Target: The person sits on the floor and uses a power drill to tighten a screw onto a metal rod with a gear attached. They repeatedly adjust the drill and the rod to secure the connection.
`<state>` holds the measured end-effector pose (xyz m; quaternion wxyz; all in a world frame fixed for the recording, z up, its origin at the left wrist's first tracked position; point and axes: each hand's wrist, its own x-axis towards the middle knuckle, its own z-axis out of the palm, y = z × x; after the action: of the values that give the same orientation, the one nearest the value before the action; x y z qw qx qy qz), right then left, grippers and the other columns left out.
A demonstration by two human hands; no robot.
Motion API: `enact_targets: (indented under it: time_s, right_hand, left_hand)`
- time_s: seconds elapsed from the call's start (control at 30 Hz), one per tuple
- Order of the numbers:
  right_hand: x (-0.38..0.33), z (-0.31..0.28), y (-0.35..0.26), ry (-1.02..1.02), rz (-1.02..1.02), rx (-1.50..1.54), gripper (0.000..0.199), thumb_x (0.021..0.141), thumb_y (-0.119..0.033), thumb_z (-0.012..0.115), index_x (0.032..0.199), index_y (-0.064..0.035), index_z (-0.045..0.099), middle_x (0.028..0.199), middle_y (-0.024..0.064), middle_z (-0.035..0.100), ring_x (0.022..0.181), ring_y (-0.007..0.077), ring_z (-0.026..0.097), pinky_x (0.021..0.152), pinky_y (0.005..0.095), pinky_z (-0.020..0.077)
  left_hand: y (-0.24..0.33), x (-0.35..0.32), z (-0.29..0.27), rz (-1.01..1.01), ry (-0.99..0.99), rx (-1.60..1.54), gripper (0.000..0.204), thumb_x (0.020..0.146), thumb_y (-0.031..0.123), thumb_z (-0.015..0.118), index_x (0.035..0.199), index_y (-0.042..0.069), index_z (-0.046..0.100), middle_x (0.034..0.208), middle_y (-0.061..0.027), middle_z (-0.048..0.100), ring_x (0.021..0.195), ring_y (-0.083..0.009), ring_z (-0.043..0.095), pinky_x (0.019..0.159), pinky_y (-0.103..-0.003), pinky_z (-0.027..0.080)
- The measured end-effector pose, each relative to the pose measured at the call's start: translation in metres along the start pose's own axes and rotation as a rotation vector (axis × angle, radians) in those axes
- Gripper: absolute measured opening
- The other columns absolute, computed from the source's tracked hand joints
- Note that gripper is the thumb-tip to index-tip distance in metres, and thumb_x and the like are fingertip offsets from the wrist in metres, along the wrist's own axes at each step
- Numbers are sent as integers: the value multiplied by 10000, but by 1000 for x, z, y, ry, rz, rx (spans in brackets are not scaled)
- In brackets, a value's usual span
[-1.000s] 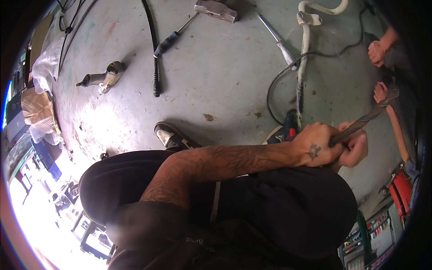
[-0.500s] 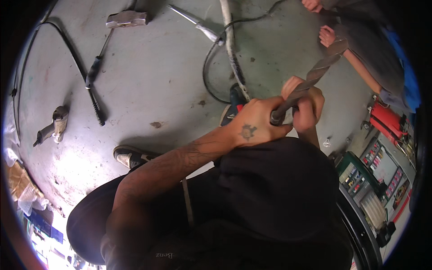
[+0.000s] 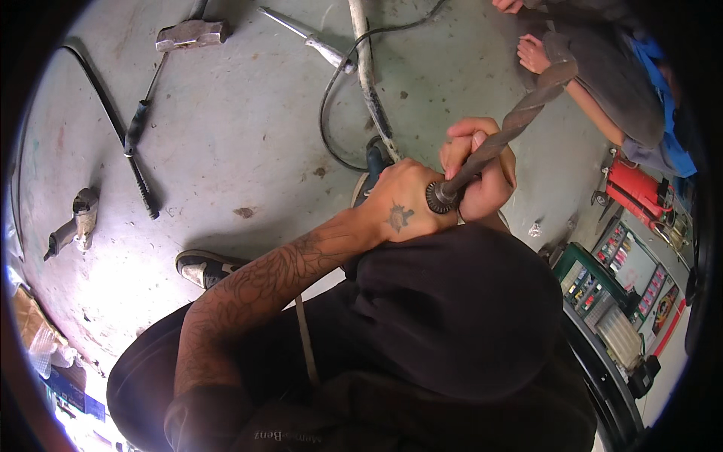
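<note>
A long, rust-brown spiral drill bit (image 3: 520, 117) points up and to the right, its shank seated in a toothed metal drill chuck (image 3: 443, 197). My left hand (image 3: 410, 200) wraps round the chuck from the left, its tattooed back facing up. Close beside it, my right hand (image 3: 489, 181) is closed about the lower part of the bit, fingers curled on its left side. The bit crosses in front of the right palm, so the exact contact is partly covered. Whatever lies below the chuck is hidden by my hands and dark-clothed knee.
On the grey floor lie a sledgehammer (image 3: 192, 35), a dark-handled screwdriver (image 3: 137, 124), a clear-handled screwdriver (image 3: 327, 53), a pale bar (image 3: 365, 83) with a cable, and a metal tool (image 3: 84, 218). Another person's hand (image 3: 533, 54) is at upper right, above a green toolbox (image 3: 591, 275).
My right-hand fingers have shifted lower and left around the bit, and the chuck's teeth now show. Both hands sit slightly further left in the view, along with the whole scene.
</note>
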<state>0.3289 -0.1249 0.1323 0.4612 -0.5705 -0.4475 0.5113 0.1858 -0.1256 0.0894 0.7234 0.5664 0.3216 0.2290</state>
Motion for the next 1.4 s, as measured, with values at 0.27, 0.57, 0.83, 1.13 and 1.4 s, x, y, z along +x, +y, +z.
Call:
enact_targets:
  time_s: [0.27, 0.57, 0.83, 1.13, 1.4]
  right_hand:
    - [16, -1, -20, -143, 327, -187, 306, 910, -107, 417, 1028, 44, 655, 667, 43, 556, 482, 50, 395, 482, 230, 321]
    - [38, -10, -31, -496, 564, -423, 320, 849, -89, 365, 986, -10, 642, 533, -4, 500, 478, 58, 405, 470, 250, 306]
    - [56, -14, -32, -732, 842, -634, 168, 809, -46, 384, 729, -27, 531, 579, 27, 493, 534, 83, 453, 510, 264, 351]
    - [68, -3, -27, -600, 866, -773, 185, 790, -73, 397, 713, -32, 561, 551, 25, 462, 496, 113, 450, 467, 299, 336]
    - [62, -13, -33, -437, 912, -295, 147, 841, -136, 491, 917, -41, 575, 533, -32, 426, 374, 51, 316, 344, 252, 181]
  left_hand:
    - [3, 4, 5, 70, -34, 133, 208, 652, 194, 721, 646, 31, 594, 653, -161, 623, 727, -388, 603, 787, -448, 481]
    - [10, 4, 2, -6, -157, 244, 267, 708, 287, 704, 668, 32, 634, 678, -171, 642, 759, -392, 629, 839, -444, 486]
    - [9, 7, 10, -15, -178, 353, 376, 781, 397, 646, 699, 30, 667, 721, -187, 671, 795, -390, 661, 867, -445, 491]
    - [14, 21, 2, -121, -200, 347, 358, 758, 357, 667, 841, 9, 686, 791, -190, 698, 781, -364, 678, 765, -413, 520]
    - [24, 4, -4, -185, 46, 44, 285, 766, 233, 692, 877, -27, 658, 692, -124, 646, 608, -217, 579, 648, -370, 482]
